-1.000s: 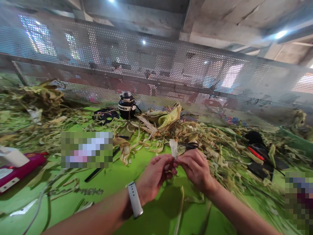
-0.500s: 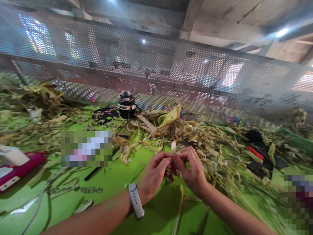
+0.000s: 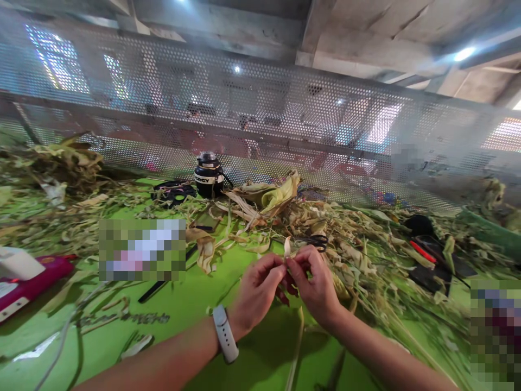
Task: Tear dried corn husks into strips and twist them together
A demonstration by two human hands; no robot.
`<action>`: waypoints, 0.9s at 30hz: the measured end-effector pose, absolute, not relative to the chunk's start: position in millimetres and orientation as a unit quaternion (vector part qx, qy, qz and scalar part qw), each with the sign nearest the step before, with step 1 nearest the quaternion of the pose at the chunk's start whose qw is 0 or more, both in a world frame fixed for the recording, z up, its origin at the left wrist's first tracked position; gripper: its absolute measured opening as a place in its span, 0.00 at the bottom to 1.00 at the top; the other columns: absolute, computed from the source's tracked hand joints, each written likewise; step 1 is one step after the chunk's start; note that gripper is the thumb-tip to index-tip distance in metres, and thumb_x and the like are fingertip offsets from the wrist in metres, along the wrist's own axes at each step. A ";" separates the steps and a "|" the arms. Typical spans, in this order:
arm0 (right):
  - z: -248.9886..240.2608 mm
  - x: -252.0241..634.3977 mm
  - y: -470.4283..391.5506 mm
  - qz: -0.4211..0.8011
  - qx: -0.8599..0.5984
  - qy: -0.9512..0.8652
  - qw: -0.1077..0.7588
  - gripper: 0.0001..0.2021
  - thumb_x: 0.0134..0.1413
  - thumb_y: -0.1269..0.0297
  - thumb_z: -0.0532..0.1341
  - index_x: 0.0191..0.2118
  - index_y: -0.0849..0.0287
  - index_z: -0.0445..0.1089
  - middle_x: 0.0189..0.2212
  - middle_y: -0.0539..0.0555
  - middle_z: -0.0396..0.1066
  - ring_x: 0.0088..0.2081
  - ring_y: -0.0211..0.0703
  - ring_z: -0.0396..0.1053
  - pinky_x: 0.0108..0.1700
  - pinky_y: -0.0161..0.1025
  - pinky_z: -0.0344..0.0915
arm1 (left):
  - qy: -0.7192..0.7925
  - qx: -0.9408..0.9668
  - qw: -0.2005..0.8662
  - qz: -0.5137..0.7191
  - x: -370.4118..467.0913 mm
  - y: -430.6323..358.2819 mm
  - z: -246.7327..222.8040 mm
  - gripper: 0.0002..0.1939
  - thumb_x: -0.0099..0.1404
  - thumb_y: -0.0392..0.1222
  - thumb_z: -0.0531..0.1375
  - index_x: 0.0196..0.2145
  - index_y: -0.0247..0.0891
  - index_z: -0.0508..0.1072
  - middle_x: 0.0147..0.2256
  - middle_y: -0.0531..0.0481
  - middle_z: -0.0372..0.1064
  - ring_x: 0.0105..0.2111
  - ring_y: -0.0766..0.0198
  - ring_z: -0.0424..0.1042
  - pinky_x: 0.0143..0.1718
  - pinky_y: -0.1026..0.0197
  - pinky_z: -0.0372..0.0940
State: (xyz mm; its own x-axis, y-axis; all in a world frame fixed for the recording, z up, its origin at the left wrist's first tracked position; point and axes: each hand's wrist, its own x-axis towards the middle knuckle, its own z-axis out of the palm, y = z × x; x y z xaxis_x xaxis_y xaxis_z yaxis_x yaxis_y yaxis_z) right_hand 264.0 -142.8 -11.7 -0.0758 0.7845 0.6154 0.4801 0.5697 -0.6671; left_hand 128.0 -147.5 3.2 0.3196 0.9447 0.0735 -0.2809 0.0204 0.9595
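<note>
My left hand [image 3: 260, 293], with a pale watch band [image 3: 225, 333] at the wrist, meets my right hand [image 3: 315, 282] above the green table [image 3: 195, 320]. Both are closed, fingertips pinched together around a small strip of dried husk [image 3: 287, 247]. Its pale tip sticks up between the thumbs; the rest is hidden by the fingers. Just beyond my right hand lie dark-handled scissors [image 3: 319, 241] among the scraps. A long pale husk strip [image 3: 296, 347] rests on the table below the hands.
Dried husk scraps [image 3: 358, 255] cover much of the table. A black jar [image 3: 208, 176] stands by the perforated metal screen [image 3: 260, 119]. At left lies a magenta power strip [image 3: 44, 282] with a white plug and cable. A red-and-black item [image 3: 423, 251] lies at right.
Both hands stay pinched on the husk strip, with slight finger shifts. My right hand sits a little lower to the left, showing more of the scissors. The whole view has shifted slightly.
</note>
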 end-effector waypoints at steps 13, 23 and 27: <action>-2.3 264.4 -144.6 0.348 -0.415 -0.623 0.565 0.09 0.59 0.57 0.55 0.43 0.54 0.58 0.27 0.46 0.59 0.25 0.34 0.60 0.25 0.31 0.60 | 0.267 0.556 0.649 0.446 122.7 -142.2 0.6 0.12 0.61 0.46 0.57 0.27 0.35 0.67 0.21 0.53 0.66 0.20 0.69 0.68 0.19 0.69 0.64; -3.6 274.7 -135.9 0.283 -0.388 -0.679 0.556 0.06 0.55 0.61 0.60 0.32 0.57 0.69 0.33 0.52 0.63 0.33 0.39 0.65 0.33 0.36 0.65 | 0.265 0.530 0.664 0.456 121.5 -134.2 3.0 0.15 0.59 0.51 0.60 0.30 0.36 0.68 0.24 0.54 0.67 0.20 0.70 0.68 0.19 0.69 0.61; -4.3 276.2 -130.5 0.242 -0.392 -0.669 0.583 0.06 0.51 0.61 0.64 0.28 0.57 0.70 0.30 0.51 0.64 0.32 0.39 0.65 0.33 0.36 0.64 | 0.282 0.535 0.665 0.438 120.2 -132.0 3.1 0.15 0.58 0.51 0.60 0.28 0.35 0.67 0.22 0.54 0.68 0.20 0.71 0.68 0.20 0.70 0.59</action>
State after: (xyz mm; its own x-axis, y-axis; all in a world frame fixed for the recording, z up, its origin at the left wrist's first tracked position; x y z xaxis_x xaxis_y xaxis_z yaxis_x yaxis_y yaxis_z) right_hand 276.2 -130.5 -4.3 -0.0119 0.8066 0.5910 0.2428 0.5757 -0.7808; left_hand 120.2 -132.0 3.1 0.4571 0.8845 0.0938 -0.2811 0.0436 0.9587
